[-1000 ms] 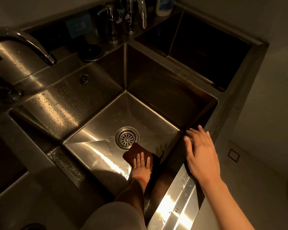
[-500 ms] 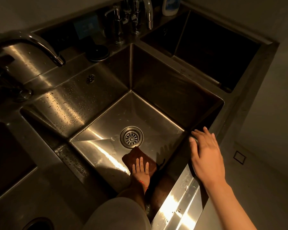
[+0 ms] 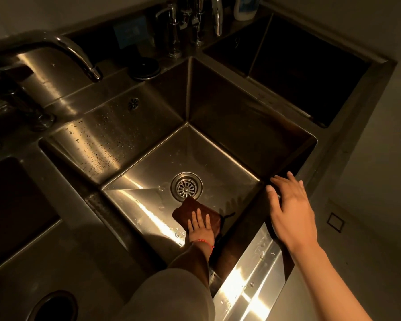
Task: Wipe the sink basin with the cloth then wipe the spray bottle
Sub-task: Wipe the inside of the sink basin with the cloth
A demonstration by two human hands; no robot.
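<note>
A deep steel sink basin [image 3: 218,158] fills the middle of the view, with a round drain [image 3: 186,186] in its floor. A dark brown cloth [image 3: 190,210] lies flat on the basin floor just in front of the drain. My left hand [image 3: 200,227] presses on the cloth with straight fingers, the arm reaching down into the basin. My right hand [image 3: 289,209] rests open on the basin's front right rim, fingers spread. A white and blue bottle [image 3: 244,6] stands at the far back by the wall; whether it is the spray bottle I cannot tell.
A curved tap [image 3: 74,54] hangs over the basin's left side. Chrome taps and a dispenser [image 3: 185,24] stand at the back. A dark round lid [image 3: 144,68] lies on the rear ledge. A second dark basin [image 3: 299,66] lies to the right, a round hole [image 3: 53,306] at the lower left.
The view has shifted slightly. My left hand stays pressed on the cloth just in front of the drain. My right hand stays on the rim.
</note>
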